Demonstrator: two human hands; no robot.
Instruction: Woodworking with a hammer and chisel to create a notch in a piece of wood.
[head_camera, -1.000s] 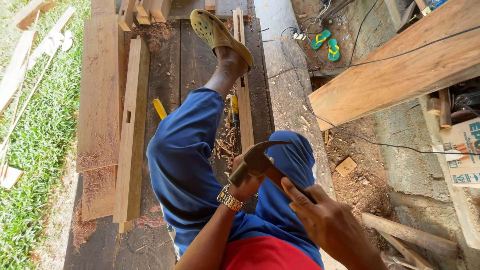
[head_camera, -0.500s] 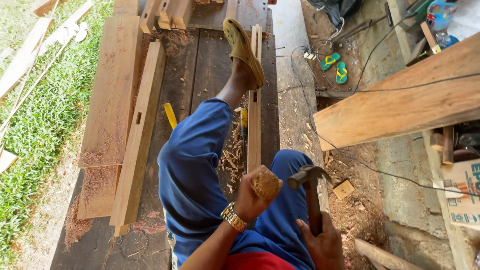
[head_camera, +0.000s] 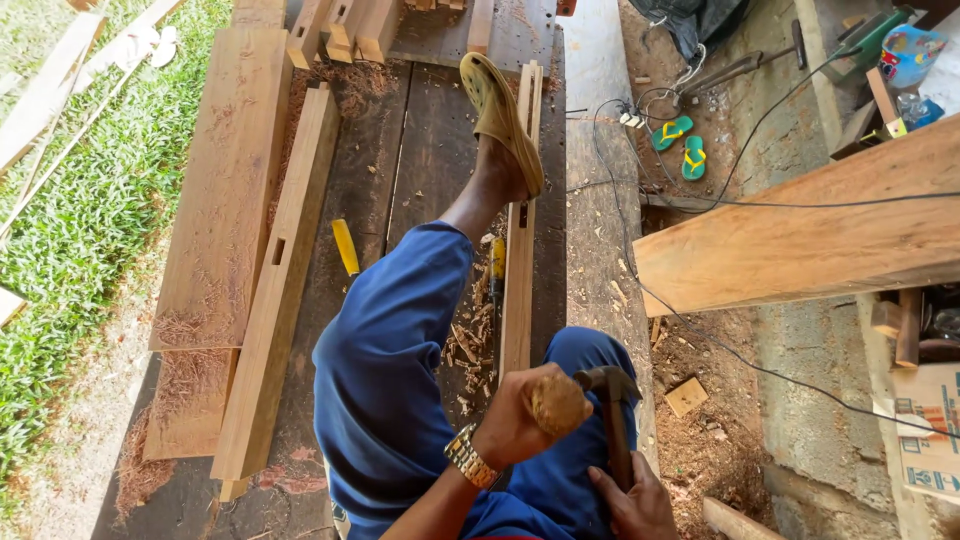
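1. Gripping a round, battered wooden handle (head_camera: 558, 404), the left hand (head_camera: 515, 420) has its fingers curled tight about it; a gold wristwatch (head_camera: 470, 457) sits on that wrist. What hangs below the handle is hidden by the hand.
2. Just right of the handle, almost touching it, is the dark steel head of a hammer (head_camera: 610, 385); the right hand (head_camera: 635, 500) is closed around its shaft lower down.
3. Directly beyond the handle, a long narrow wooden rail (head_camera: 519, 290) runs away along the dark workbench (head_camera: 420, 150), with chips and shavings (head_camera: 470, 340) heaped at its left side.
4. Left of the handle lies a blue-trousered leg (head_camera: 390, 350), its sandalled foot (head_camera: 502, 115) pressed against the rail's far end.
5. Farther left of the handle rest a yellow chisel handle (head_camera: 345, 247), a mortised beam (head_camera: 280, 290) and a wide plank (head_camera: 225, 180).
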